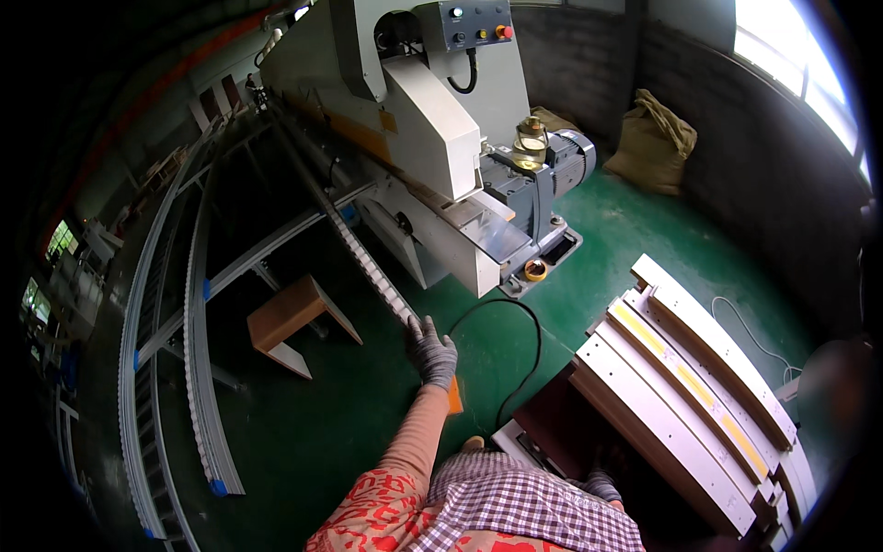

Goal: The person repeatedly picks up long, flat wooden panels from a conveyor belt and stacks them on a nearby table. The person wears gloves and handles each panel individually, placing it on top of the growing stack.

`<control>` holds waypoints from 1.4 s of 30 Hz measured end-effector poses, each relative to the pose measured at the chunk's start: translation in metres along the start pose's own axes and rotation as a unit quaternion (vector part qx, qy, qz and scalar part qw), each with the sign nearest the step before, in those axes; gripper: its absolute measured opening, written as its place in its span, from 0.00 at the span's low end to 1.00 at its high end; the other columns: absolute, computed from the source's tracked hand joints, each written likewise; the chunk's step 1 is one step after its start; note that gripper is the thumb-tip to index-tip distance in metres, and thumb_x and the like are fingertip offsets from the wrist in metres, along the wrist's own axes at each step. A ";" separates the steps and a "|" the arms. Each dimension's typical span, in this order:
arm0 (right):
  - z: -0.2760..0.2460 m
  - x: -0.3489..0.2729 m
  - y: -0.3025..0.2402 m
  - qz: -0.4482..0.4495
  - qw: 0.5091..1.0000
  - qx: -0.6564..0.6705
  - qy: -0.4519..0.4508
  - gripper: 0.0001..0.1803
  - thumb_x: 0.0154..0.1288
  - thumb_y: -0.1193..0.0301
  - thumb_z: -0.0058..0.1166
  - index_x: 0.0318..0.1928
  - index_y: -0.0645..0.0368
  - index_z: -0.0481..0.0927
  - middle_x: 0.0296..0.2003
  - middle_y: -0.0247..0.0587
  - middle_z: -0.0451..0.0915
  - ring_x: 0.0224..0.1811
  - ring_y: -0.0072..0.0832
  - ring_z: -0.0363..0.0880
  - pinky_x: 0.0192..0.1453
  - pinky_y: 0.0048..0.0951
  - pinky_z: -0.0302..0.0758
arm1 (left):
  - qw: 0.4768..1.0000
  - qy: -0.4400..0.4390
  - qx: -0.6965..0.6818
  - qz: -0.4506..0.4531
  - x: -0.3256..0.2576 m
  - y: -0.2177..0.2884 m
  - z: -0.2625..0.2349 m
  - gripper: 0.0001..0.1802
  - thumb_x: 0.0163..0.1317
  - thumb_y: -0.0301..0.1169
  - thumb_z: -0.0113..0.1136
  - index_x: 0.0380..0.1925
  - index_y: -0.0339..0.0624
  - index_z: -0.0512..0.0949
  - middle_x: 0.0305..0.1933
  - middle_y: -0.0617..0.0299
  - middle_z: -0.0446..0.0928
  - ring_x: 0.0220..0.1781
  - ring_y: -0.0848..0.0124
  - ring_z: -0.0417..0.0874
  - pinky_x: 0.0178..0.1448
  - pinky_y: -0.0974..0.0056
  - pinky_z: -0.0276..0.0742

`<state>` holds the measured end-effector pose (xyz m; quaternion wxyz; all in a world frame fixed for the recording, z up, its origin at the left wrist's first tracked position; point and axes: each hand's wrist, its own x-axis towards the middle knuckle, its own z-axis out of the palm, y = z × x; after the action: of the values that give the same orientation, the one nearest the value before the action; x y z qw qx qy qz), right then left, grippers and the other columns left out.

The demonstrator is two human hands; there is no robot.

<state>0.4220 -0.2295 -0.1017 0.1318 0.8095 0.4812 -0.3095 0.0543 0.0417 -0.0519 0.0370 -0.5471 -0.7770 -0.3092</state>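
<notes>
My left hand (431, 353), in a grey knit glove, reaches forward to the near end of a roller rail (372, 271) with pale rollers. Its fingers are spread and rest at the rail's end, with nothing gripped in them. Under that wrist an orange piece (454, 396) shows. My right hand (602, 485), also gloved, is low at my right side, beside a dark reddish-brown panel (561, 419) and a stack of white-faced boards (653, 391). Its fingers are lost in shadow, so whether they hold anything does not show.
Ahead stands a large grey machine (432, 120) with a button box (464, 26) and a motor (570, 161). Two long roller rails (198, 368) run along the left. A brown board stand (292, 317) sits between the rails. A black cable (538, 345) loops over the green floor.
</notes>
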 end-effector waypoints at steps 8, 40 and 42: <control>0.010 0.010 0.000 0.005 0.999 -0.044 -0.001 0.61 0.53 0.28 0.49 0.78 0.40 0.38 0.78 0.53 0.27 0.80 0.52 0.24 0.77 0.59 0.26 | 0.998 0.039 -0.009 0.047 -0.003 -0.015 0.001 0.26 0.54 0.31 0.63 0.55 0.38 0.74 0.73 0.45 0.57 0.74 0.39 0.56 0.76 0.43 0.55; 0.013 -0.018 0.002 -0.064 0.984 0.075 0.145 0.67 0.38 0.42 0.73 0.77 0.42 0.49 0.78 0.52 0.41 0.80 0.51 0.37 0.79 0.57 0.36 | 0.531 0.498 0.576 0.372 0.058 -0.105 0.120 0.17 0.65 0.42 0.56 0.48 0.44 0.80 0.56 0.50 0.75 0.55 0.57 0.75 0.60 0.51 0.71; 0.013 -0.018 0.000 -0.064 0.985 0.071 0.143 0.67 0.38 0.42 0.73 0.77 0.41 0.48 0.78 0.51 0.40 0.80 0.52 0.36 0.79 0.57 0.36 | 0.547 0.503 0.556 0.372 0.056 -0.092 0.120 0.17 0.63 0.43 0.57 0.46 0.46 0.81 0.55 0.48 0.75 0.55 0.54 0.75 0.60 0.48 0.70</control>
<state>0.4111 -0.2485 -0.1005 -0.0162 0.8200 0.5231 -0.2317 -0.0152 0.1316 -0.1672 0.8305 -0.4123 -0.3744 0.0010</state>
